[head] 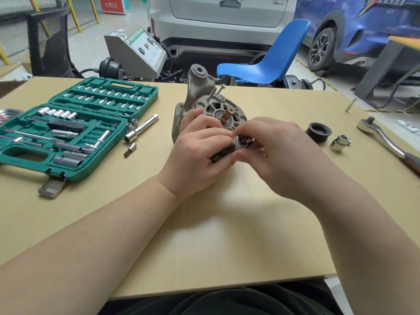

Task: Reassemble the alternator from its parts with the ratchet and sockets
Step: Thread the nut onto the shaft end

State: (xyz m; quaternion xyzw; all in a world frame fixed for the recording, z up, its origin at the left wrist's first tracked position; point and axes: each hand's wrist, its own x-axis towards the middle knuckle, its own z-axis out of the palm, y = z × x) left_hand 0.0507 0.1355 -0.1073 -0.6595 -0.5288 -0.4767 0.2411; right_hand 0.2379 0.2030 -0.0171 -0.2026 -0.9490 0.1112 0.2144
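Centrally, gripping a socket driver (229, 151) with left hand (200, 155), right hand (268, 148) pinching its chrome tip, long axis pointing toward two o'clock, just before the alternator (204, 98); bare table (204, 235) lying at six o'clock.

- A pale wooden tabletop (227, 235) fills the foreground.
- A blue plastic chair (268, 62) stands just behind its far edge.
- Beyond it, a white car (222, 19) shows its rear, beside a blue car (354, 23) on the right.
- A grey slant-topped console (136, 53) sits on the light floor (91, 42).
- A black mesh chair back (47, 39) stands far left, near yellow railings (75, 12).
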